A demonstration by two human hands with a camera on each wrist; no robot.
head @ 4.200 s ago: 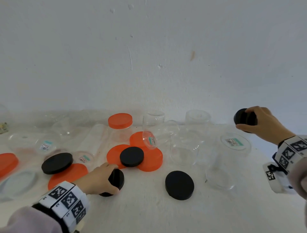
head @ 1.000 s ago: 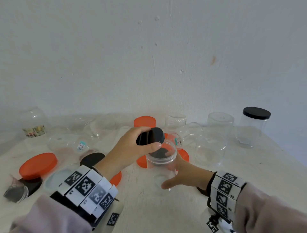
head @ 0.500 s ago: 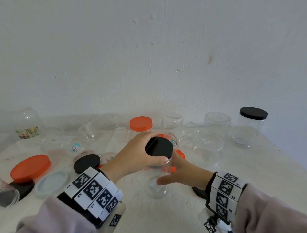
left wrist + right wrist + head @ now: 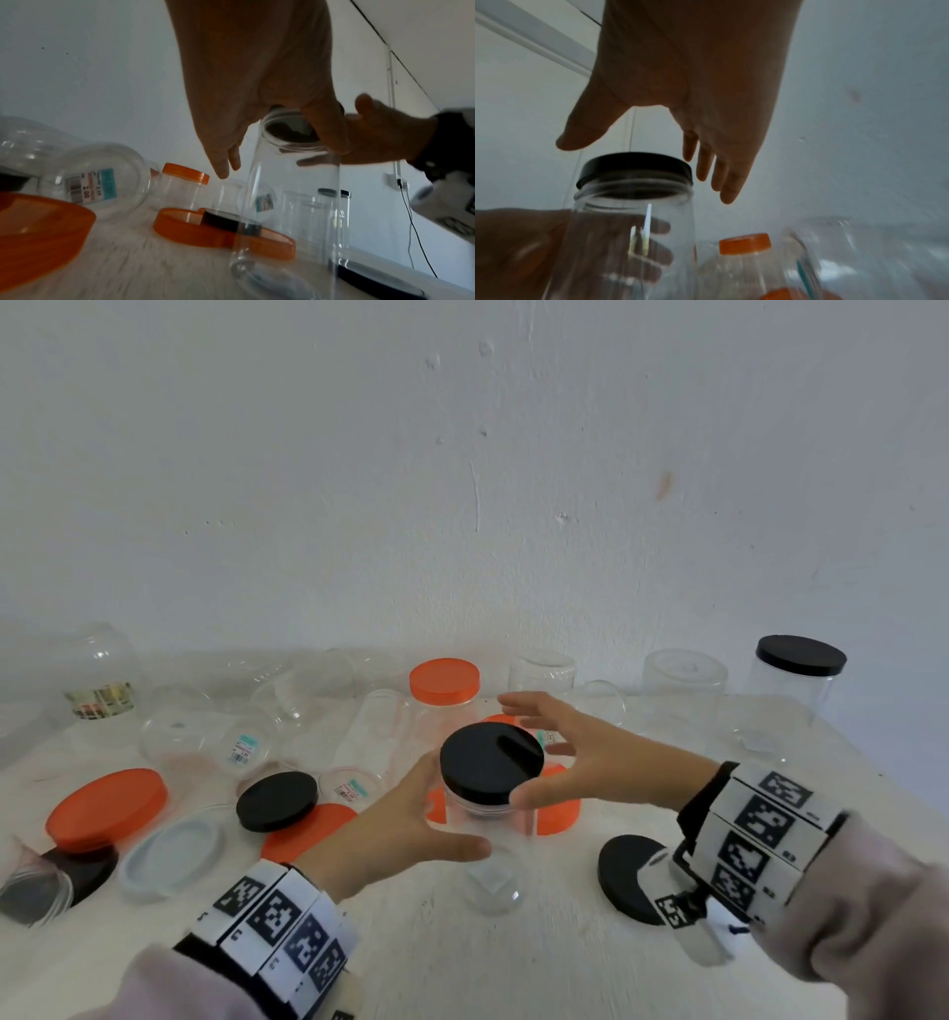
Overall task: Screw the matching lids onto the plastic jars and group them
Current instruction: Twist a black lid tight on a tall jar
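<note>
The left hand (image 4: 405,819) reaches in from the lower left, thumb stretched forward, fingers wrapped round the jar (image 4: 488,845). The right hand (image 4: 590,757) hovers spread beside the lid (image 4: 490,762), fingers straight, thumb apart. Both wrists wear marker bands.
</note>
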